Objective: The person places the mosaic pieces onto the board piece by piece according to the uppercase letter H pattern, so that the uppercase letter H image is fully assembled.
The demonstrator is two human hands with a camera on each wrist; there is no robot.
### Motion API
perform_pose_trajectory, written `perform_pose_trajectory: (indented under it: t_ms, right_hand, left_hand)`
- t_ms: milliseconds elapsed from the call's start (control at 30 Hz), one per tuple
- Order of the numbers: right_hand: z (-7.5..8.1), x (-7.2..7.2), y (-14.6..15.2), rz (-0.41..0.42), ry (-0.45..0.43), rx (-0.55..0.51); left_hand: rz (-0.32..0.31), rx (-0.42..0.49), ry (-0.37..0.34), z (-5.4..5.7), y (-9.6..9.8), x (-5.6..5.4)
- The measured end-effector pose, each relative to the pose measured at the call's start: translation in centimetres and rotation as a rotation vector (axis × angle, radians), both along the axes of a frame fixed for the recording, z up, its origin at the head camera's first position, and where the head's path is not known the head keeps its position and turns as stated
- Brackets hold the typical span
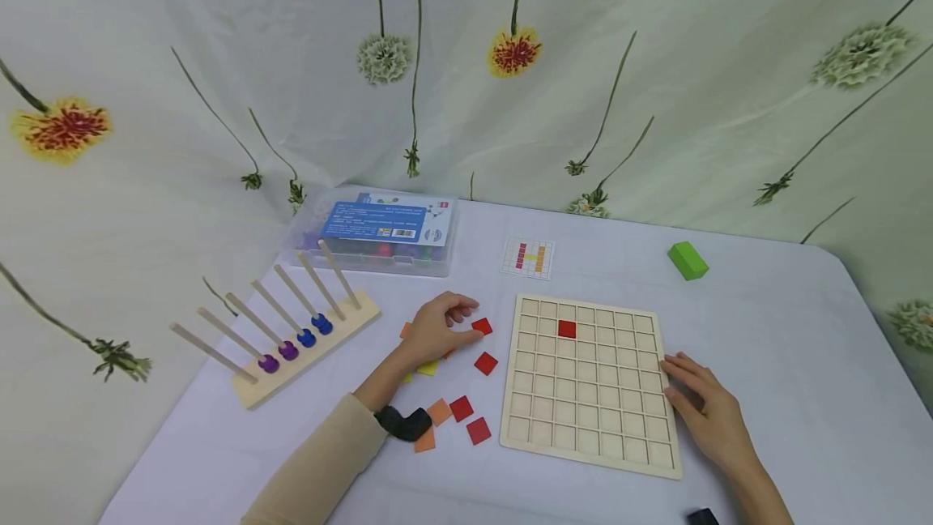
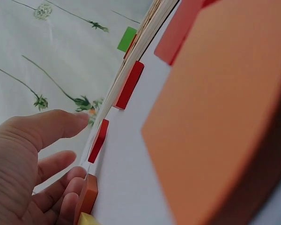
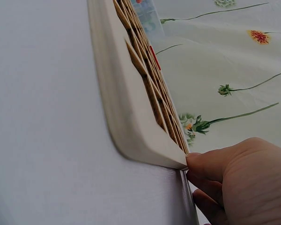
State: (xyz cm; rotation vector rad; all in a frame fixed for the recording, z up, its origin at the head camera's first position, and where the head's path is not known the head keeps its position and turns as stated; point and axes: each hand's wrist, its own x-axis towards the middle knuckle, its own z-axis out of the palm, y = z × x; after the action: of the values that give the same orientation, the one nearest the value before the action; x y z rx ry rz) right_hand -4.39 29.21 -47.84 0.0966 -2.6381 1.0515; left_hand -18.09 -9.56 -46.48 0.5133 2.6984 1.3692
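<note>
Red square tile, thin; left fingers apart beside it. Pale wooden grid board; right fingers apart, touching edge.

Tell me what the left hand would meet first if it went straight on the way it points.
The left hand would probably meet the red tile by its thumb tip first, though the hand's height is unclear.
</note>
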Motion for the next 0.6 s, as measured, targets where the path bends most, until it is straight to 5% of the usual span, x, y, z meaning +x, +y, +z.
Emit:
perform_pose_trajectory:
  t_ms: [600]
  right_hand:
    - [-0.2,-0.1,0.0,0.008,0.026,-0.003]
  left_hand:
    - [0.006,-0.112,0.101,-1.2,0.2,-0.1]
